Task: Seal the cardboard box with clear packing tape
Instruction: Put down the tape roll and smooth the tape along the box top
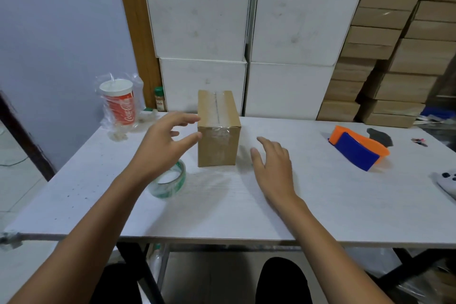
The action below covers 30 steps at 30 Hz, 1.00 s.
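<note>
A small brown cardboard box (218, 131) stands upright in the middle of the white table (320, 192). Clear tape runs along its top seam and down its front face. My left hand (162, 145) hovers just left of the box, fingers spread, its fingertips at the box's upper left edge; whether they touch it I cannot tell. My right hand (272, 163) is open, palm down, a little to the right of the box and apart from it. A roll of clear packing tape (170, 182) lies on the table, partly hidden under my left wrist.
A red cola cup in a plastic bag (119, 103) and a small spice jar (160, 99) stand at the back left. An orange and blue tape dispenser (357, 150) lies to the right. White and brown boxes are stacked behind the table.
</note>
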Motion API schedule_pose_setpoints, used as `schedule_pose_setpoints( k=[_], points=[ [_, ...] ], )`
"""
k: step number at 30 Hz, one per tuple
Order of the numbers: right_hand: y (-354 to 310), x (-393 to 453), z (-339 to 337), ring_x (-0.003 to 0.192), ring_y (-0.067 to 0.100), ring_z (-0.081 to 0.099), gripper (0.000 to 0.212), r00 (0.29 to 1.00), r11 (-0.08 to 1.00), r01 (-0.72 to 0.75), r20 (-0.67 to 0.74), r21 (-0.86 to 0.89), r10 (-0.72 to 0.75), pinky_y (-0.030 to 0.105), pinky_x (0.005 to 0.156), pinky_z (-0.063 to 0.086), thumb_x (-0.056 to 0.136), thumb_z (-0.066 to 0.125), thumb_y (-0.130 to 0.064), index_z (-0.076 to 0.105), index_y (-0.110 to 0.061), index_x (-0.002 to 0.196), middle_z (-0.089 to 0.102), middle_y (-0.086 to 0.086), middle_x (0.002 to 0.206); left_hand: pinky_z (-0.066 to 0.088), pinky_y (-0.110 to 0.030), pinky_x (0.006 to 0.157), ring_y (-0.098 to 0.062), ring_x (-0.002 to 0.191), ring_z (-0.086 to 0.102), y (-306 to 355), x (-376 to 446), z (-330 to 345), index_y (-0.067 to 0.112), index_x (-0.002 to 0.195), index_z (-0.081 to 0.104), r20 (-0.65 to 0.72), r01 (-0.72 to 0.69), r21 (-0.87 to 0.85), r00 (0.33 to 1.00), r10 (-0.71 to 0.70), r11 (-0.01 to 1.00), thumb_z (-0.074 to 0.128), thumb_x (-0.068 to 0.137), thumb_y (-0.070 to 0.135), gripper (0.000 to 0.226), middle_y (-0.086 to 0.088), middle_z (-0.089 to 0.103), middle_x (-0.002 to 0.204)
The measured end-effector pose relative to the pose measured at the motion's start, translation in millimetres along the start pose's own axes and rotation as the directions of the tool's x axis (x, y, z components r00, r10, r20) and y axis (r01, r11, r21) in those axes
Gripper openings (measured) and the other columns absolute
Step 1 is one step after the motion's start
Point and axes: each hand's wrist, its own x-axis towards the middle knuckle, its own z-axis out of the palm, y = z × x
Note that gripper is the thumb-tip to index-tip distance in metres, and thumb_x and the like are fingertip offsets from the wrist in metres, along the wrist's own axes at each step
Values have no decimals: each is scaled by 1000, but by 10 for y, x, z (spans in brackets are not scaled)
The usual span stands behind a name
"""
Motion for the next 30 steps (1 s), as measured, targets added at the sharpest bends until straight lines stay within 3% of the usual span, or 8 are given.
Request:
schedule_pose_setpoints(
  k=[3, 8, 12, 16, 25, 30],
  points=[
    [-301, 105, -57, 145, 8, 34, 49, 992, 966, 118, 18, 232, -126, 25, 115, 27, 109, 49, -42, 43, -28, 155, 48, -11, 155, 48, -29, 106, -6, 128, 57, 3, 111, 111, 33, 137, 70, 25, -51, 69, 998, 50, 996, 78, 95, 38, 43, 12, 64, 138],
    [-587, 319, -19, 151, 11, 31, 52, 935, 928, 310, 109, 207, -337, 25, 122, 23, 107, 58, -37, 46, -26, 156, 43, -5, 162, 48, -46, 114, -17, 136, 58, -82, 261, 322, 28, 135, 75, 58, -140, 212, 990, 130, 967, 79, 94, 35, 41, 7, 68, 143],
    [-622, 392, 43, 156, 18, 28, 49, 924, 930, 321, 155, 182, -349, 30, 126, 21, 106, 61, -31, 51, -25, 153, 44, 1, 163, 51, -48, 111, -21, 132, 60, -142, 286, 417, 24, 130, 79, 22, -157, 271, 987, 157, 950, 81, 93, 29, 37, 4, 73, 137],
    [-546, 436, 86, 155, 22, 32, 44, 923, 933, 324, 163, 156, -348, 42, 124, 32, 105, 62, -35, 57, -25, 148, 50, -4, 159, 52, -45, 109, -23, 131, 60, -162, 290, 434, 23, 127, 80, -14, -142, 261, 988, 151, 955, 83, 92, 27, 36, 4, 76, 133],
    [-572, 450, 36, 148, 23, 42, 39, 918, 924, 368, 120, 101, -379, 23, 115, 29, 103, 67, -25, 64, -19, 141, 60, -3, 150, 51, -46, 108, -20, 129, 58, -189, 344, 435, 23, 125, 82, -11, -148, 230, 988, 154, 962, 82, 91, 32, 35, 7, 77, 129],
    [-580, 443, 46, 139, 19, 49, 37, 910, 908, 402, 63, 114, -411, 33, 118, 38, 101, 69, -18, 67, -16, 137, 66, -1, 142, 52, -46, 105, -21, 125, 58, -207, 351, 449, 24, 123, 83, -14, -176, 225, 983, 183, 958, 77, 96, 35, 30, 6, 77, 125]
  ],
)
